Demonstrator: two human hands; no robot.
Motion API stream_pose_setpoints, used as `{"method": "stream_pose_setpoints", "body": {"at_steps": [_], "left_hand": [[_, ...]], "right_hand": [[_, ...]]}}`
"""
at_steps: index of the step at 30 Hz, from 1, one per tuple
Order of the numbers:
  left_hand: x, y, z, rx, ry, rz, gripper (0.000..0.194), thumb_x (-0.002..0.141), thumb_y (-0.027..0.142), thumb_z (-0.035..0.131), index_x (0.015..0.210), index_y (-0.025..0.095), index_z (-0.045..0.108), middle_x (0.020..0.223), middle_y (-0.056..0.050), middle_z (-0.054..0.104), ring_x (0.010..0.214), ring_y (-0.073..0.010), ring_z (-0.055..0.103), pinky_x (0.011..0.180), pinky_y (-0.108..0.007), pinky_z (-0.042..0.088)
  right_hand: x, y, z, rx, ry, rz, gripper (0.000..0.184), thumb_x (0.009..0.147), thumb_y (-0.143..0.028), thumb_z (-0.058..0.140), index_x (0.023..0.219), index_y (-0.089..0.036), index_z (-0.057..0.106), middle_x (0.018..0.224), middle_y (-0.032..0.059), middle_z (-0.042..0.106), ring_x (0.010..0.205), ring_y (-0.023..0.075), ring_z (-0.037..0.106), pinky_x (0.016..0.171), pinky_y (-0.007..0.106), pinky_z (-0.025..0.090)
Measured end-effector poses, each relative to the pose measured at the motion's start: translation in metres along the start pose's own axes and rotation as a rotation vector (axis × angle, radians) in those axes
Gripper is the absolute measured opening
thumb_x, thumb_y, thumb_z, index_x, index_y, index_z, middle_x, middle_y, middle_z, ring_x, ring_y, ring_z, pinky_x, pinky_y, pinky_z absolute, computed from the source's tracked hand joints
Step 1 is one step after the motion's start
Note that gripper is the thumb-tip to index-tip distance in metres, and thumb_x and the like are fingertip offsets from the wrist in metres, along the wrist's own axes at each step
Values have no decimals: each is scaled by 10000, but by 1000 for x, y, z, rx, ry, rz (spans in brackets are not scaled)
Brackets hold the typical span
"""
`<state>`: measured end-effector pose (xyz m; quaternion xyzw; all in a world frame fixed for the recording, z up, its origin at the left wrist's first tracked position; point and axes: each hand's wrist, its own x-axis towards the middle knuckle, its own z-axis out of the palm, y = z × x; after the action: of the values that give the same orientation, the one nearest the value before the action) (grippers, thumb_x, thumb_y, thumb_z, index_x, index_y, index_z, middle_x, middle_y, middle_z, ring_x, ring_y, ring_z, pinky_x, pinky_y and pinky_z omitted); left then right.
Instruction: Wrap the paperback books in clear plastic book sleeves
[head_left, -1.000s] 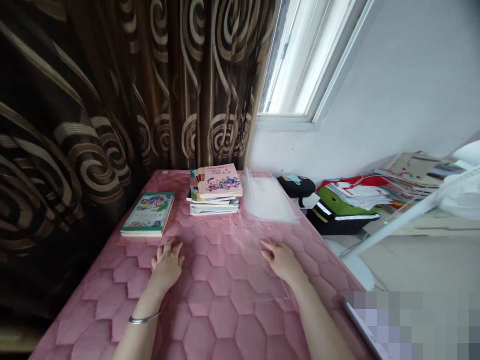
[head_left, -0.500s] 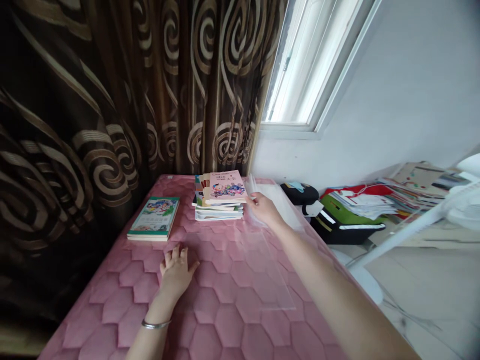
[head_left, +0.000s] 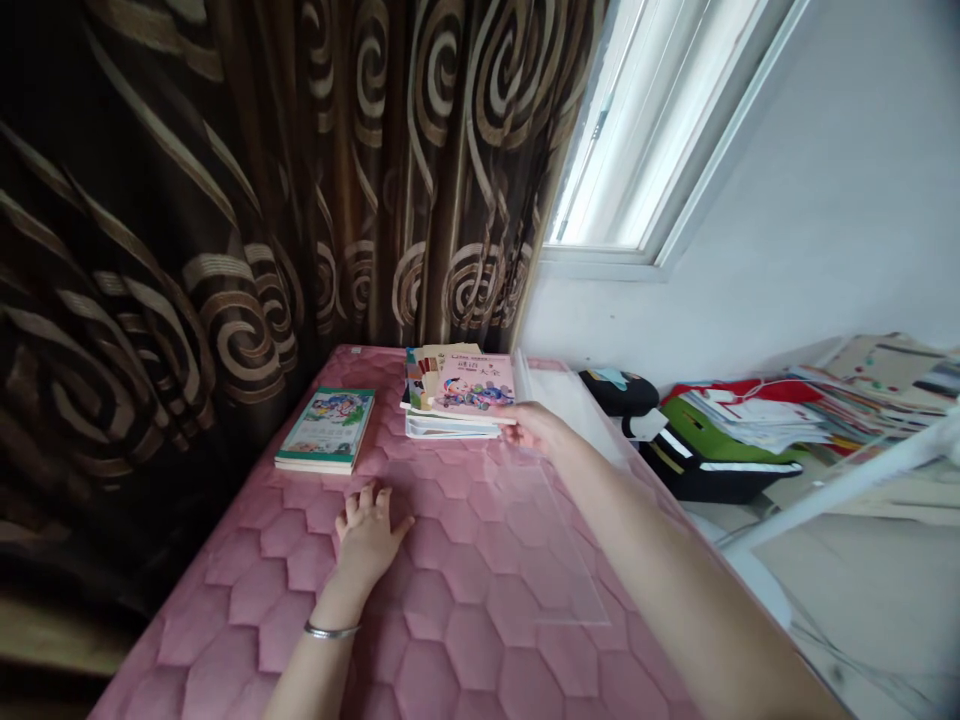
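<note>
My right hand [head_left: 534,425] grips the near right corner of a pink book [head_left: 476,383], thumb on its cover. That book lies over a stack of books [head_left: 429,378] and is shifted toward me. My left hand [head_left: 370,530] rests with fingers spread on the pink quilted surface [head_left: 450,655], at the left edge of a clear plastic sheet [head_left: 551,560]. Beyond it, to the left, is a green-bordered book [head_left: 327,430] lying on another. More clear plastic sheets [head_left: 574,395] lie right of the stack, partly behind my right hand.
A patterned curtain [head_left: 360,200] hangs along the left and back. To the right are a black case [head_left: 619,390], a green and black bag [head_left: 712,440] with papers on it, and a white stand [head_left: 840,495]. A window [head_left: 645,130] is above.
The pink book has slid toward me and slightly right over the stack, with my right hand holding its corner. My left hand stays spread on the quilted surface. The camera view has turned slightly left.
</note>
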<state>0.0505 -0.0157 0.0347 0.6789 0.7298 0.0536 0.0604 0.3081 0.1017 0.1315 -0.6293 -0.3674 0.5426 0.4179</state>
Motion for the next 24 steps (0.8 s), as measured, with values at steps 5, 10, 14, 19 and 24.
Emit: {"method": "stream_pose_setpoints", "body": {"at_steps": [5,10,14,19,24], "left_hand": [[2,-1,7,4,36,-4,532,883,489,483,1345,226,484,1473,-136,405,1272,-342,395,965,-514,381],[2,-4,6,-21,44,-3,524,871,506,494,1324,241,506,1449,-125,433,1254,-343,409,936,-515,408],[3,-3,4,-8,47,-15,522,866,505,501,1314,239,515,1440,-124,443,1244,-345,419,927,-516,415],[4,-1,3,8,33,-13,525,872,508,487,1324,243,505,1454,-126,427,1250,-342,415,929,-512,417],[3,1,1,23,12,-26,533,877,488,476,1351,245,487,1473,-115,405,1282,-346,376,937,-495,414]], "right_hand": [[-11,21,-8,156,-57,-24,83,863,-249,590,934,-204,591,703,-1,681,558,107,608,482,184,495],[-22,28,-8,227,-77,-83,153,809,-277,656,941,-219,604,761,8,701,580,124,616,426,179,445],[-63,60,-31,274,-205,-124,233,735,-300,715,942,-222,645,874,26,726,639,154,649,403,197,436],[-108,127,-80,229,-216,-65,443,686,-450,773,1067,-253,662,1035,41,731,915,234,691,761,328,558],[-108,157,-103,-136,-255,5,499,602,-495,803,955,-161,692,984,88,742,938,279,683,806,365,533]]}}
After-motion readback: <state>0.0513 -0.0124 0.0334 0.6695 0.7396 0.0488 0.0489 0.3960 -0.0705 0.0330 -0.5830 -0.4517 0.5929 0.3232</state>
